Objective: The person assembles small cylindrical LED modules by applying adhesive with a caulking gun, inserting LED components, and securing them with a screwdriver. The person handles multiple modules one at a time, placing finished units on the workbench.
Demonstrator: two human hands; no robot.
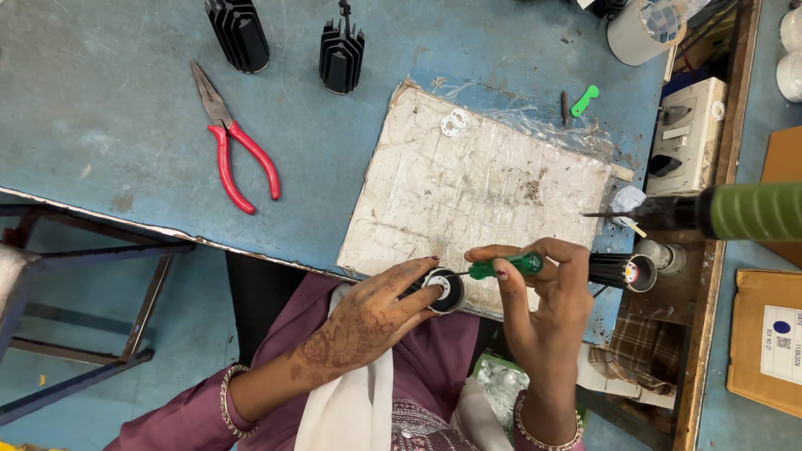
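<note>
— At the lower middle of the frame, what is your left hand [368, 321] doing?

— Your fingers are closed around a small round black part [444, 290] with a white disc on its face, held at the near edge of the taped white board [484, 188].

— And your right hand [547, 305]?

— It pinches a green-handled screwdriver [504, 267] between thumb and fingertips, lying level, its tip pointing left at the disc. Whether the tip actually touches, I cannot quite tell.

— What lies around you?

— Red-handled pliers [234, 146] rest at upper left on the blue table [100, 83], well apart from your hands. Two black finned heat sinks [341, 54] stand along the top edge. A green-gripped power tool [735, 211] juts in from the right edge.
</note>
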